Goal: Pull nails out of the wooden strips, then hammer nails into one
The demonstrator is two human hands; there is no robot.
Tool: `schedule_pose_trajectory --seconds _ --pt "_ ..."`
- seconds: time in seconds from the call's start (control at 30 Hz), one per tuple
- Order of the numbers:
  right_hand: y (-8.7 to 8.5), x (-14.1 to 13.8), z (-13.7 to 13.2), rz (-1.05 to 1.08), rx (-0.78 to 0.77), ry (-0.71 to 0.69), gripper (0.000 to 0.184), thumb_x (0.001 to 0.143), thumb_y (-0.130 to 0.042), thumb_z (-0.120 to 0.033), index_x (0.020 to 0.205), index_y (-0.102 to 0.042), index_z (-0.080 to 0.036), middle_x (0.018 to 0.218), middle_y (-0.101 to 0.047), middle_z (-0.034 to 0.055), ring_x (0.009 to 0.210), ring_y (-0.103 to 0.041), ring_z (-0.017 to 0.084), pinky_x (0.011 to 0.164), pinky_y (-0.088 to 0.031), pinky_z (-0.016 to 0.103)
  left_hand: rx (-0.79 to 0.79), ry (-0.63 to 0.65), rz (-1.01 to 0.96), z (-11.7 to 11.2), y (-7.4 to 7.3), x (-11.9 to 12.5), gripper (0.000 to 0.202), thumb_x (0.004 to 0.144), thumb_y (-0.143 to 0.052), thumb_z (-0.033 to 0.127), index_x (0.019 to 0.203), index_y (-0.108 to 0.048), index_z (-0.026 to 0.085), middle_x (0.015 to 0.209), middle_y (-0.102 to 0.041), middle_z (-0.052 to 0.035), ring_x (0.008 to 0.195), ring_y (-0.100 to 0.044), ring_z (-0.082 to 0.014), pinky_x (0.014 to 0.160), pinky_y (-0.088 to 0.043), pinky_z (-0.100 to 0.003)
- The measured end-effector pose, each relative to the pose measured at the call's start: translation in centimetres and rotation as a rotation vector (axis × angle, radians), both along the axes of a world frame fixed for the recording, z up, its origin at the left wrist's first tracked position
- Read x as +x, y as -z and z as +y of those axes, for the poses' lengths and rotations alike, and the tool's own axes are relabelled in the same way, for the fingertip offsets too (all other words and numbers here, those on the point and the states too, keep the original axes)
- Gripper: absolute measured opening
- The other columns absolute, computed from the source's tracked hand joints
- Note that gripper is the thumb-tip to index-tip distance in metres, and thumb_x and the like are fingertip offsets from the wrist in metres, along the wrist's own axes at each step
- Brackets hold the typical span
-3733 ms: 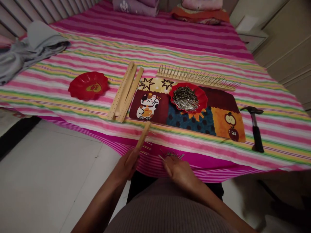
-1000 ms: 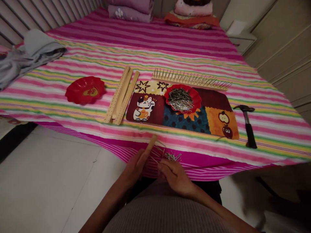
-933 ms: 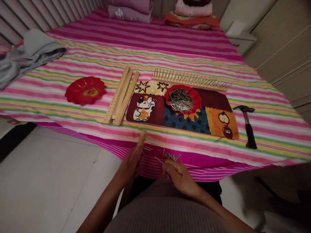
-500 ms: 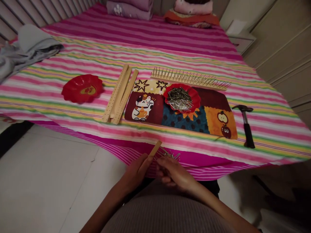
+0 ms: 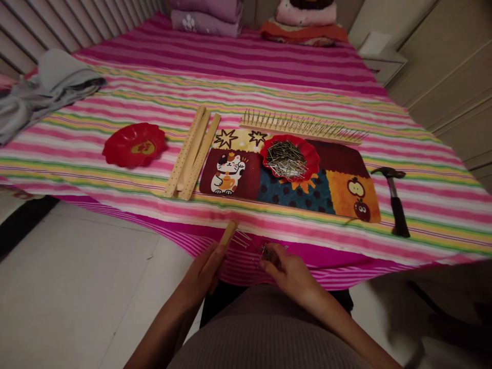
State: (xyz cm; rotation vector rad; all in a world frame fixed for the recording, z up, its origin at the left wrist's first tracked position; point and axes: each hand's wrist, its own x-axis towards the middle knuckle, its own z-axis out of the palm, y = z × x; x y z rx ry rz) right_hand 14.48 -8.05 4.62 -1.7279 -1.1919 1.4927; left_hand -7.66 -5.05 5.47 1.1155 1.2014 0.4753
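Near the bed's front edge, my left hand (image 5: 207, 266) is closed around a narrow wooden strip (image 5: 228, 233). A few nails (image 5: 242, 238) stick out from the strip's right side. Just to the right, my right hand (image 5: 282, 264) is closed on a bunch of loose nails (image 5: 269, 252). Beyond the hands, a red scalloped dish (image 5: 312, 159) heaped with nails rests on a patterned mat (image 5: 242, 179). Behind it lies a wooden strip (image 5: 307, 131) with rows of nails standing up from it.
Several wooden strips with holes (image 5: 188, 154) lie left of the mat, and a second red dish (image 5: 134, 145) is further left. At the right is a hammer (image 5: 395, 202). Grey clothing (image 5: 54, 79) lies at the far left, folded bedding (image 5: 205, 20) at the back.
My hands have moved apart. The left hand has shifted left with the strip, showing nails on its side; the right hand has moved slightly right with the bunch of nails.
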Motion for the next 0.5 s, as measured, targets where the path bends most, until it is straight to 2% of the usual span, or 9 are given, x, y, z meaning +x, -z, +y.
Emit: schedule_pose_trajectory --seconds 0.07,0.13,0.2,0.27,0.33,0.43,0.5 --pt "-1.0 -0.5 0.1 0.153 -0.090 -0.031 0.031 0.074 -0.063 -0.045 0.093 -0.058 -0.021 0.071 -0.055 -0.0018 0.058 -0.046 0.011 0.048 -0.029 0.022 0.026 0.056 0.020 -0.2 -0.1 0.5 0.045 0.089 -0.039 0.061 0.083 -0.054 0.020 0.057 -0.043 0.0049 0.047 -0.040 -0.0107 0.043 -0.031 -0.022" --pt "-1.9 -1.2 0.1 0.380 -0.270 -0.011 0.030 0.076 -0.060 -0.050 0.087 -0.055 -0.022 0.073 -0.054 -0.0030 0.050 -0.041 0.007 0.042 -0.021 0.020 0.038 0.113 0.036 -0.4 -0.1 0.9 0.045 0.089 -0.040 0.060 0.089 -0.058 0.019 0.062 -0.050 0.0023 0.052 -0.044 -0.0125 0.046 -0.033 -0.023" --pt "-2.3 -2.0 0.1 0.535 -0.386 0.049 0.032 0.075 -0.060 -0.051 0.080 -0.049 -0.022 0.067 -0.052 -0.0057 0.042 -0.033 0.004 0.038 -0.013 0.018 0.040 0.155 0.041 -0.6 -0.2 1.4 0.046 0.089 -0.040 0.060 0.097 -0.060 0.019 0.068 -0.056 -0.0001 0.055 -0.046 -0.0139 0.047 -0.034 -0.024" --pt "-2.3 -2.6 0.1 0.610 -0.421 0.055 0.033 0.073 -0.062 -0.050 0.075 -0.045 -0.022 0.059 -0.048 -0.0078 0.038 -0.028 0.002 0.037 -0.010 0.018 0.055 0.185 0.044 -0.7 -0.2 1.8 0.048 0.090 -0.037 0.059 0.099 -0.060 0.019 0.071 -0.059 -0.0010 0.057 -0.048 -0.0149 0.051 -0.037 -0.025" --pt "-2.1 -2.8 0.0 0.668 -0.452 0.000 0.033 0.072 -0.062 -0.049 0.071 -0.045 -0.021 0.054 -0.046 -0.0085 0.036 -0.025 0.002 0.036 -0.009 0.017 0.126 0.197 0.052 -0.7 0.0 1.9 0.046 0.090 -0.037 0.058 0.095 -0.061 0.018 0.075 -0.061 -0.0021 0.064 -0.052 -0.0165 0.058 -0.041 -0.027" --pt "-1.8 -2.3 -0.2 0.751 -0.501 -0.056 0.032 0.072 -0.061 -0.048 0.067 -0.044 -0.020 0.051 -0.042 -0.0094 0.035 -0.020 0.001 0.035 -0.007 0.017 0.219 0.080 0.067 -0.4 0.8 1.3 0.040 0.087 -0.045 0.055 0.093 -0.062 0.020 0.079 -0.062 -0.0029 0.072 -0.054 -0.0174 0.066 -0.044 -0.028" --pt "-1.5 -1.6 -0.4 0.762 -0.542 -0.063 0.032 0.073 -0.058 -0.048 0.065 -0.042 -0.021 0.051 -0.038 -0.0100 0.036 -0.015 0.001 0.035 -0.005 0.017 0.182 -0.042 0.071 0.0 1.1 0.4 0.041 0.086 -0.045 0.055 0.099 -0.062 0.021 0.066 -0.055 0.0001 0.059 -0.049 -0.0144 0.055 -0.041 -0.025"
